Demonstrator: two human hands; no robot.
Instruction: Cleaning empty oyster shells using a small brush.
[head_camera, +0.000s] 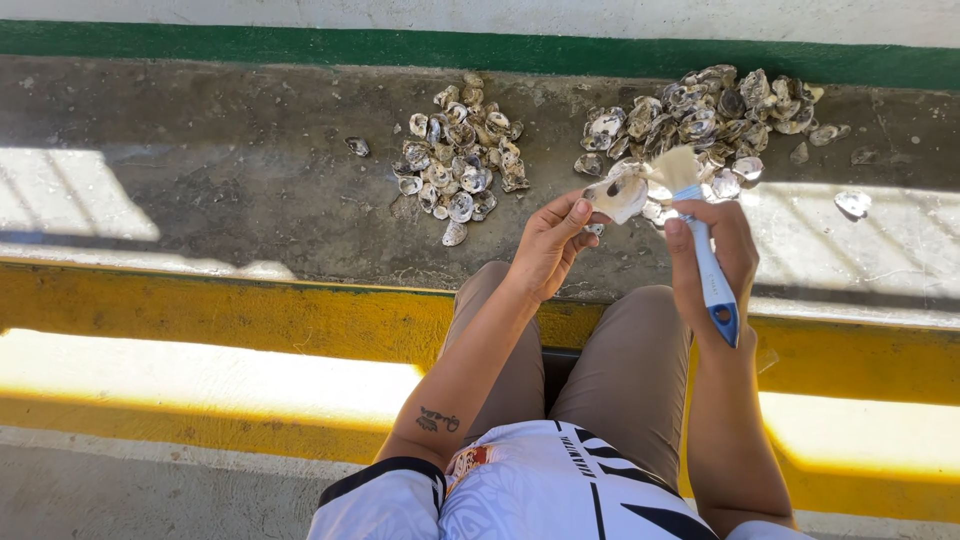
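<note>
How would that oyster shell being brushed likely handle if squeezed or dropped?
The oyster shell looks rigid and rough, so it probably grips well in the left hand. Its thin, flaky edge may chip. Flat-shaped, it likely would not roll.

Two shell piles (462, 150) (700, 115), yellow curb (250, 320)

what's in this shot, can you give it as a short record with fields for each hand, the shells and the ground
left hand: left hand holds one oyster shell in its fingers
right hand: right hand grips a paintbrush, blue and white handle, bristles against the held shell
shell piles: left pile and right pile, apart, plus a few loose shells
ground: grey concrete floor, yellow painted kerb near the knees, green stripe along the far edge
</note>
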